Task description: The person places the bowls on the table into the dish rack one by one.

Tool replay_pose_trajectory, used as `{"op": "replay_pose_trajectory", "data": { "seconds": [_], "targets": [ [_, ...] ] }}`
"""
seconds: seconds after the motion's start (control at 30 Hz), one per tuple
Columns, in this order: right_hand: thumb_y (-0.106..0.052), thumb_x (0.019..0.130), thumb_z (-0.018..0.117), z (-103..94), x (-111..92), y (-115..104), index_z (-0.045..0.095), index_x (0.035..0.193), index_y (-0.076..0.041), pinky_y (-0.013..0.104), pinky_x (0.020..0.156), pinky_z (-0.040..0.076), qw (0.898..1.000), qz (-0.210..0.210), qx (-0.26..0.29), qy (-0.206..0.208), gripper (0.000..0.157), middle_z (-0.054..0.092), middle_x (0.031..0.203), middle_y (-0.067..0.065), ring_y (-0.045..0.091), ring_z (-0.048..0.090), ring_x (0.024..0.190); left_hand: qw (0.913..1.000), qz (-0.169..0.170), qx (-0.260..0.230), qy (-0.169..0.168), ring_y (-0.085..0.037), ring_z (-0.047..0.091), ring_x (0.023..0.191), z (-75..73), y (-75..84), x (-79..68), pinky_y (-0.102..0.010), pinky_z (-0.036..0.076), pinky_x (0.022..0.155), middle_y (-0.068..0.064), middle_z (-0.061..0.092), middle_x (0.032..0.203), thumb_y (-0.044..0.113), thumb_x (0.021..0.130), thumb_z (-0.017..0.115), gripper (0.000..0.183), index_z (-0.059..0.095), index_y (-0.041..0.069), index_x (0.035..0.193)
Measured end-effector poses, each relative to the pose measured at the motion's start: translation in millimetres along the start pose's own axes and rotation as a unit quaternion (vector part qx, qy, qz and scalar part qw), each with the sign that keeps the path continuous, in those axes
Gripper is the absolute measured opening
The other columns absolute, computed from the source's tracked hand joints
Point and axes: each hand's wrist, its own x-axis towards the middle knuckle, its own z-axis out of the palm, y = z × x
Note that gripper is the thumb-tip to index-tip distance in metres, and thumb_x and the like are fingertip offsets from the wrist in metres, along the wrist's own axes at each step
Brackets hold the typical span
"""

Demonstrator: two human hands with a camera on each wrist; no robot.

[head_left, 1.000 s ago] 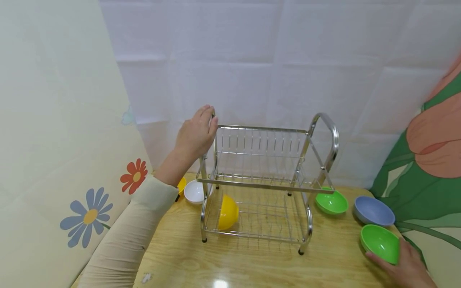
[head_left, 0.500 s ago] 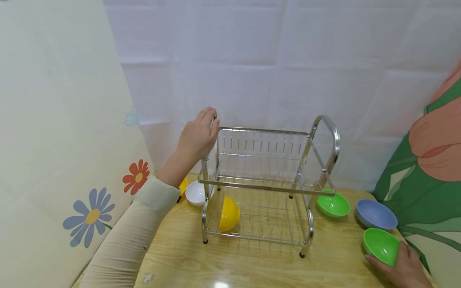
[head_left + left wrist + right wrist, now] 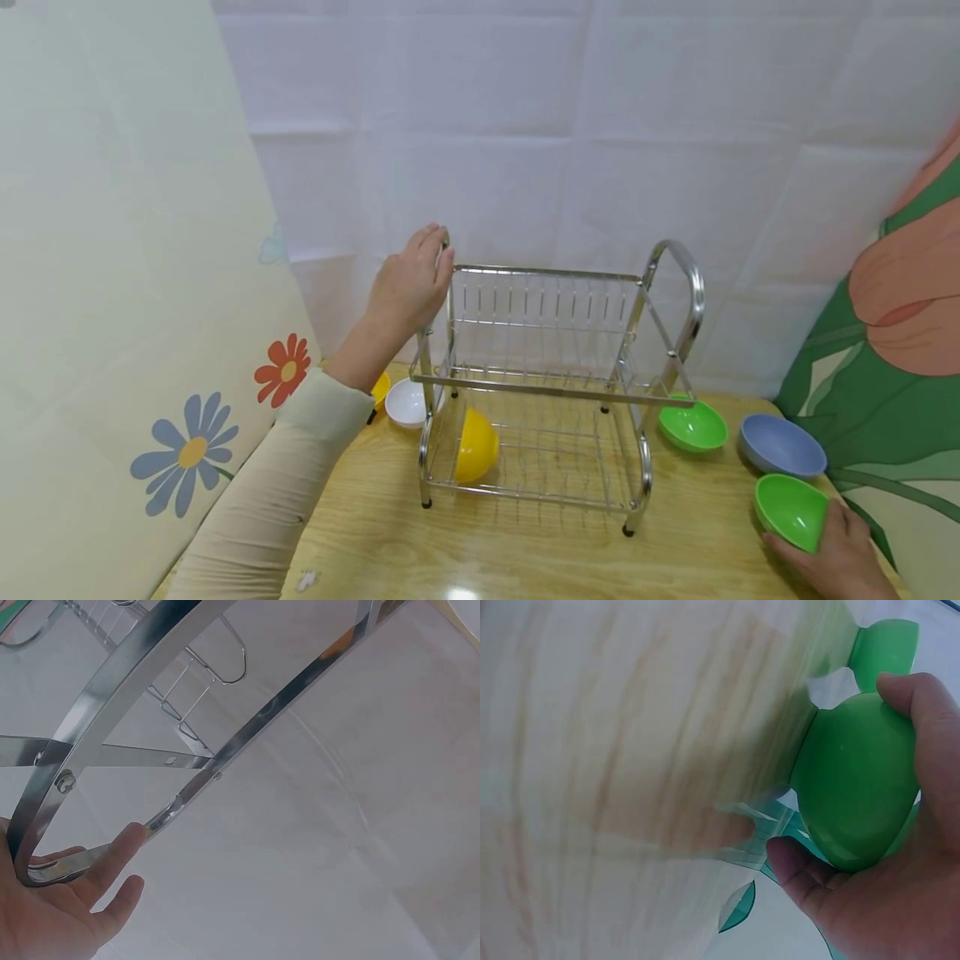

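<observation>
A two-tier metal dish rack (image 3: 547, 392) stands on the wooden table. My left hand (image 3: 408, 283) holds the top of its left handle; in the left wrist view the fingers (image 3: 116, 859) lie around the curved bar. At the lower right my right hand (image 3: 843, 550) grips a green bowl (image 3: 791, 510) by its right side, its opening facing up. The right wrist view shows the thumb (image 3: 907, 694) against the bowl's outer wall, with the other fingers at its opposite side. A yellow bowl (image 3: 477, 446) stands on edge at the left of the rack's lower tier.
Behind the held bowl sit a blue bowl (image 3: 782, 446) and another green bowl (image 3: 692, 425), near the rack's right side. A white bowl (image 3: 407, 404) and a partly hidden yellow bowl (image 3: 381, 388) are left of the rack. Fabric-covered walls (image 3: 525, 125) close off the back and sides.
</observation>
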Motion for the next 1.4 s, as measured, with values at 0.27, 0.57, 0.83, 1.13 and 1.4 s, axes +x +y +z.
{"op": "replay_pose_trajectory", "data": {
  "seconds": [0.27, 0.57, 0.83, 1.13, 1.4],
  "targets": [
    [-0.052, 0.08, 0.075, -8.6, -7, -6, -0.008, 0.14, 0.03, 0.071, 0.093, 0.041, 1.0, 0.014, -0.004, -0.01, 0.132, 0.008, 0.132, 0.056, 0.066, 0.021, 0.119, 1.0, 0.002, -0.001, 0.001, -0.031, 0.035, 0.148, 1.0, 1.3, -0.9, -0.051, 0.037, 0.117, -0.012, 0.034, 0.162, 0.036, 0.108, 0.029, 0.055, 0.037, 0.005, 0.153],
    [-0.052, 0.079, 0.077, -11.6, -11, -10, 0.005, 0.14, 0.03, 0.072, 0.084, 0.041, 0.997, -0.053, -0.004, 0.056, 0.124, 0.017, 0.125, 0.054, 0.064, 0.026, 0.111, 1.0, 0.004, -0.008, 0.001, -0.032, 0.037, 0.147, 1.1, 4.1, 0.3, -0.047, 0.036, 0.119, -0.011, 0.034, 0.162, 0.037, 0.108, 0.027, 0.056, 0.037, 0.006, 0.153],
    [-0.039, 0.076, 0.083, -17.5, -19, -26, 0.019, 0.14, 0.026, 0.071, 0.082, 0.037, 0.982, -0.147, 0.01, 0.121, 0.112, 0.025, 0.128, 0.051, 0.062, 0.026, 0.112, 0.9999, 0.008, -0.014, 0.003, -0.033, 0.037, 0.147, 2.4, 6.2, -0.6, -0.047, 0.035, 0.119, -0.013, 0.034, 0.162, 0.037, 0.108, 0.028, 0.056, 0.036, 0.004, 0.153],
    [-0.033, 0.065, 0.091, -27.6, -22, -44, 0.029, 0.132, 0.025, 0.067, 0.076, 0.038, 0.96, -0.221, 0.026, 0.168, 0.108, 0.035, 0.121, 0.047, 0.058, 0.038, 0.1, 0.9998, 0.008, -0.017, 0.011, -0.034, 0.04, 0.145, 3.3, 5.8, -0.9, -0.048, 0.037, 0.118, -0.013, 0.034, 0.161, 0.036, 0.108, 0.028, 0.056, 0.037, 0.004, 0.153],
    [-0.031, 0.061, 0.093, -38.4, -36, -70, 0.028, 0.134, 0.028, 0.067, 0.075, 0.039, 0.952, -0.253, 0.036, 0.169, 0.114, 0.032, 0.122, 0.045, 0.056, 0.037, 0.103, 0.9996, 0.006, -0.023, 0.014, -0.035, 0.041, 0.144, 3.8, 4.6, -1.3, -0.049, 0.038, 0.117, -0.012, 0.034, 0.161, 0.037, 0.108, 0.028, 0.056, 0.037, 0.005, 0.153]
  ]
}}
